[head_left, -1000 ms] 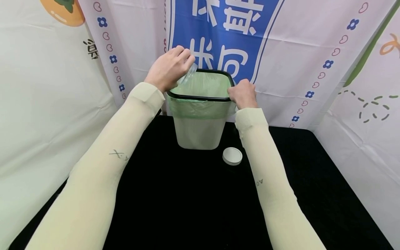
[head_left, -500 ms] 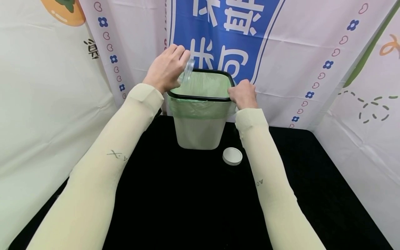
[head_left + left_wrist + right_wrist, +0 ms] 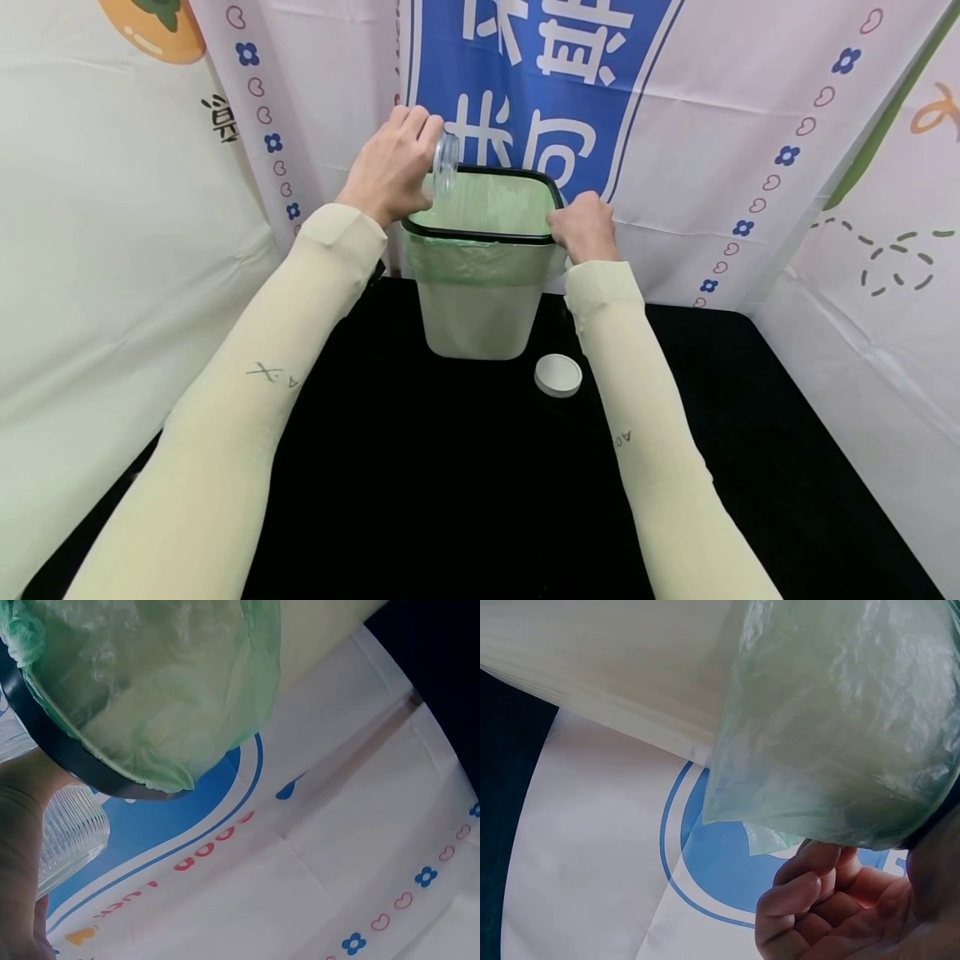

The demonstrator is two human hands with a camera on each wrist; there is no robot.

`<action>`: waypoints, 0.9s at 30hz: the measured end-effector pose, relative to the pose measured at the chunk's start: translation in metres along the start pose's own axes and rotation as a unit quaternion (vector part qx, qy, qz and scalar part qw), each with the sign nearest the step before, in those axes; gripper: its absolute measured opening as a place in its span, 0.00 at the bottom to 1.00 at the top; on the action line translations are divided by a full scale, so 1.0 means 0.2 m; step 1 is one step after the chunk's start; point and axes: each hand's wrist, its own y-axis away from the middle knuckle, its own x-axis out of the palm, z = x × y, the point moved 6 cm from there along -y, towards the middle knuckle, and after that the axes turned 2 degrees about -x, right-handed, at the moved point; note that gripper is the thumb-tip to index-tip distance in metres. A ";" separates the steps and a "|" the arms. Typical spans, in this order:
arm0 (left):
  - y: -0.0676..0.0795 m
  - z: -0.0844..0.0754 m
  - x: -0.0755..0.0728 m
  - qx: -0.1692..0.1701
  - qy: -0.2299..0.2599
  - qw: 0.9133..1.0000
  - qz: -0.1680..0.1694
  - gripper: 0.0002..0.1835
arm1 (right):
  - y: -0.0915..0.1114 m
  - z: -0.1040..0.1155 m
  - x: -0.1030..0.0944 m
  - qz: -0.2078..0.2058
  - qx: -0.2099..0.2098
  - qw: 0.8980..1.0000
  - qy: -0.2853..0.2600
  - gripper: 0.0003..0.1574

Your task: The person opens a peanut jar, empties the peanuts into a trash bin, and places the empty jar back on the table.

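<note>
A pale trash bin (image 3: 480,321) with a black rim and a green liner bag (image 3: 480,265) stands upright near the back of the table. Over the bin's left rim, my left hand (image 3: 393,167) grips a clear jar (image 3: 446,164) that lies roughly sideways, its mouth towards the bin's opening. The left wrist view shows the jar's ribbed wall (image 3: 75,832) beside the fingers; no contents are discernible. My right hand (image 3: 583,227) holds the bin's rim at the right corner. In the right wrist view its fingers (image 3: 791,892) are curled just below the liner's edge.
On the black table (image 3: 450,483), a white round lid (image 3: 558,375) lies in front of the bin, to its right. A printed cloth (image 3: 675,150) hangs close behind the bin. White cloth walls flank both sides.
My left hand has shifted slightly left, and the jar has turned from a downward slant to nearly level. My right hand and the bin have stayed in place.
</note>
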 end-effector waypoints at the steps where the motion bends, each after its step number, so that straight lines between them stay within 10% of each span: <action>1: 0.00 0.00 0.00 -0.003 0.005 1.000 -0.002 0.38 | 0.00 0.00 0.00 -0.001 0.000 1.000 -0.001 0.17; 27: 0.07 0.06 0.02 -0.090 0.121 0.988 -0.034 0.43 | -0.02 0.00 0.01 -0.001 0.000 1.000 0.005 0.26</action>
